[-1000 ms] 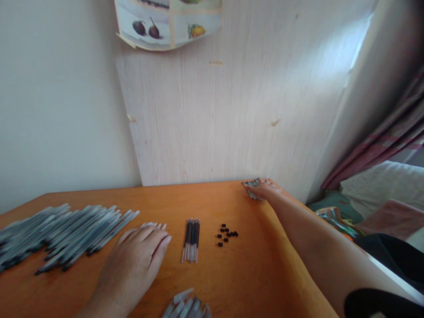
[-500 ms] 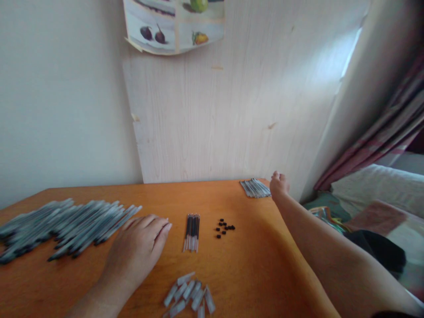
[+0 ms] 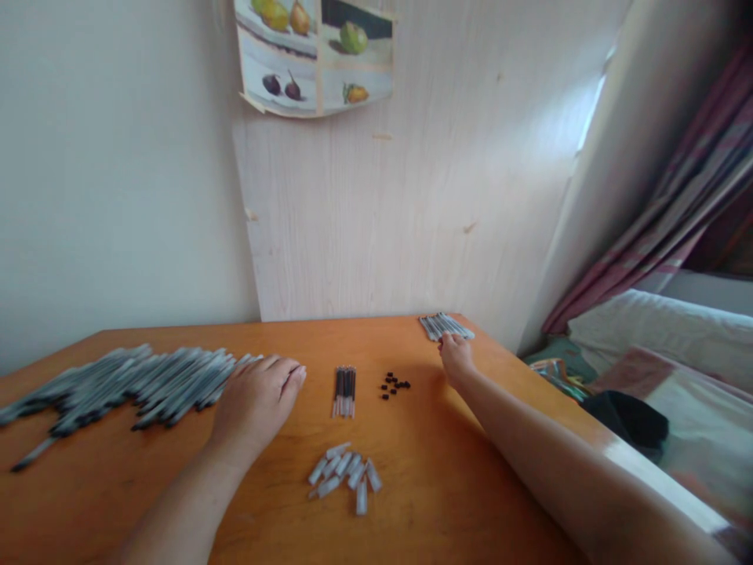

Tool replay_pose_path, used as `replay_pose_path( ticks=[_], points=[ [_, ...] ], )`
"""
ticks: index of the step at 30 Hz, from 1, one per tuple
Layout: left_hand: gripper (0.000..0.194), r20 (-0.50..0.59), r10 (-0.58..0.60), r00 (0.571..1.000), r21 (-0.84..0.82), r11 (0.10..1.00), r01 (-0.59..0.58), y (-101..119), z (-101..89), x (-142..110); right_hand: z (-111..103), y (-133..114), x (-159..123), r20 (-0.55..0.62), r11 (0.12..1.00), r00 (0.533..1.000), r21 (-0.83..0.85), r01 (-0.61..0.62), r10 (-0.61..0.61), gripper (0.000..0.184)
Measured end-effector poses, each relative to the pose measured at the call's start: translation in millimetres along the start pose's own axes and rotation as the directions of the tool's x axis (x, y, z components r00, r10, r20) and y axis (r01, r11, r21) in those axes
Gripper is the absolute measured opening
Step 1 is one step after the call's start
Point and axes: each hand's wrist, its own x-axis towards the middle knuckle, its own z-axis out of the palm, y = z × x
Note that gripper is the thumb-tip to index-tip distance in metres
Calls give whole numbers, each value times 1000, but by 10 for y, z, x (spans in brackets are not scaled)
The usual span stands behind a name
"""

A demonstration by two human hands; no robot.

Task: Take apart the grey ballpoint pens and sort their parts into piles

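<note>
Desk (image 3: 447, 486) carries several loose groups, and the main risk, as I judge it, is that a reaching arm disturbs one of them. On the left, the heap of pens (image 3: 176, 384) is the biggest group; stacked without any barrier, it could slide apart if a hand dragged through it, and one pen already juts out toward the near left. The left hand (image 3: 259, 396) sits palm down against the heap's right end, forearm slanting up from the bottom, fingers curled and hidden beneath, so whether they grip a pen cannot be told. The right hand (image 3: 456, 357) is stretched far forward, arm nearly straight, thumb and fingers bunched at the near edge of a row of pens (image 3: 445, 326); I cannot tell if they are clamped on one. That row lies by the desk's far right corner, so too hard a push could skew it or tip pens over the edge. Between the hands, the neat row of refills (image 3: 345, 391) might be knocked crooked by a low sweep of either hand. Nearer, the clear caps (image 3: 343, 463) lie jumbled and could scatter. Smallest, the black plugs (image 3: 394, 380) seem likeliest to roll if the right hand swung left while low.
</note>
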Motion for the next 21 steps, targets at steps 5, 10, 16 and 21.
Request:
replay_pose_path(
  ticks=[5, 10, 16, 21],
  points=[
    [33, 9, -46, 999, 1, 999, 46, -48, -19, 3, 189, -67, -374, 24, 983, 989, 109, -146, 144, 22],
    [33, 6, -96, 995, -1, 995, 96, -131, -15, -3, 248, -174, -641, 40, 961, 976, 171, -219, 215, 17],
    [36, -8, -219, 976, 18, 976, 219, -212, -24, -12, 267, -304, -812, 34, 949, 968, 190, -250, 248, 13],
    [37, -25, -353, 935, -50, 935, 352, -338, 15, -30, 280, -318, -901, 35, 974, 985, 150, -171, 168, 19]
  ],
)
